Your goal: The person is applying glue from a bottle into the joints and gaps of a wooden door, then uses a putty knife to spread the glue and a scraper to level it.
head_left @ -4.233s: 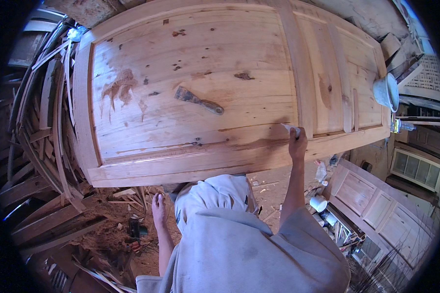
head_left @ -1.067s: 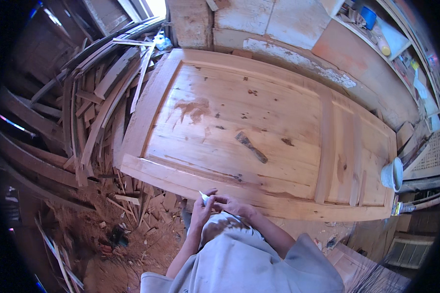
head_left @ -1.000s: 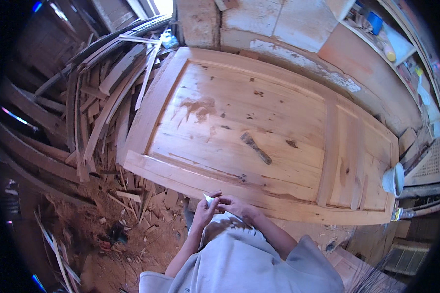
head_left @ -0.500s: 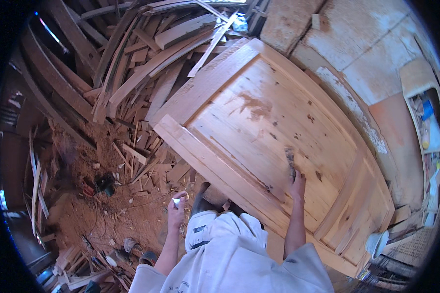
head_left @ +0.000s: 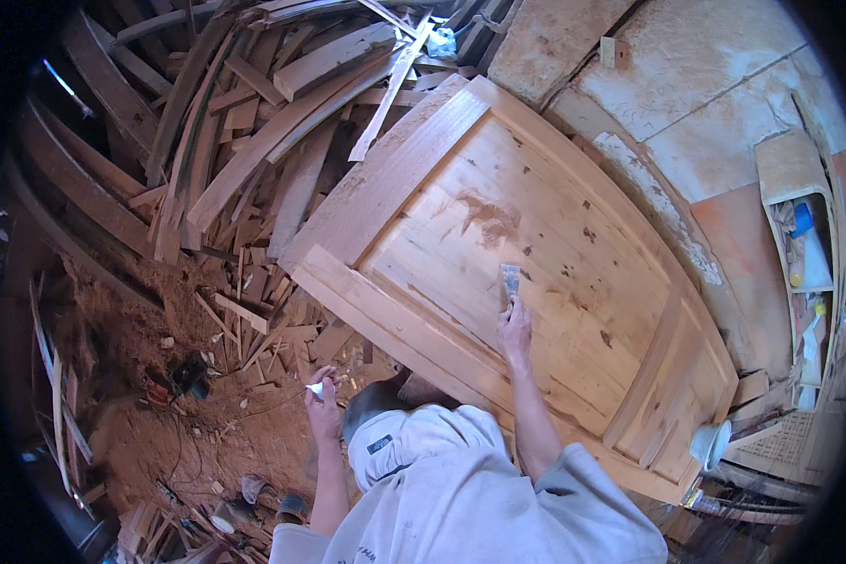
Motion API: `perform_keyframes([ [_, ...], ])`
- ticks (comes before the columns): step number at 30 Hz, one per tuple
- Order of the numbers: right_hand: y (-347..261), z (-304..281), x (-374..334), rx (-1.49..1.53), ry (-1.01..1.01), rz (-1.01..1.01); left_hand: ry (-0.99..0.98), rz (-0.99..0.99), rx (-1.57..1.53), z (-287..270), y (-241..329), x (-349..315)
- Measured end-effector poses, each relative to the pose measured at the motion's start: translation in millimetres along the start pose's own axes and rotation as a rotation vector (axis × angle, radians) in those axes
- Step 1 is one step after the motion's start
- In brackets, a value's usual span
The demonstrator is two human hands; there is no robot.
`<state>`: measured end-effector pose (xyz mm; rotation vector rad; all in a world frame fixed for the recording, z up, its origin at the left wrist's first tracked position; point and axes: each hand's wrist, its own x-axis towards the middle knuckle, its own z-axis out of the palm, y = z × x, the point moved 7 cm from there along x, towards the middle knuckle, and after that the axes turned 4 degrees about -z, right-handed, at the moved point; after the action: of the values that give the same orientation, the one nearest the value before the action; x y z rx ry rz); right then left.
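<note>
A large wooden panel door (head_left: 442,209) lies before me, its recessed panel marked with dark knots and a brownish smear (head_left: 489,218). My right hand (head_left: 514,331) is closed round the handle of a putty knife (head_left: 509,280), whose blade points away from me over the middle of the panel. Whether the blade touches the wood I cannot tell. Off the door's near left edge, my left hand (head_left: 323,412) is closed on a small white object (head_left: 317,387); its kind is too small to make out.
Offcuts and long boards (head_left: 301,141) are heaped beyond the door's left end. Sawdust covers the floor (head_left: 254,451), where a dark power tool (head_left: 190,376) lies. A shelf unit (head_left: 797,235) stands at the right, and a white bowl-like container (head_left: 710,444) sits by the door's right corner.
My right hand has moved left and away from me with the putty knife, from the panel's right part to its middle. My left hand, still holding the white object, shifted slightly left.
</note>
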<state>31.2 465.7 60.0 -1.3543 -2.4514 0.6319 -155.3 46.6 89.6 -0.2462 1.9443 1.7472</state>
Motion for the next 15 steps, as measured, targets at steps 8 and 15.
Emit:
perform_keyframes([
  [8, -16, 19, 68, -0.020, -0.062, 0.141, 0.041, 0.007, -0.059, -35, 2, 29],
  [15, -2, 41, 140, -0.013, -0.042, 0.011, 0.113, 0.035, 0.113, -65, -33, 25],
])
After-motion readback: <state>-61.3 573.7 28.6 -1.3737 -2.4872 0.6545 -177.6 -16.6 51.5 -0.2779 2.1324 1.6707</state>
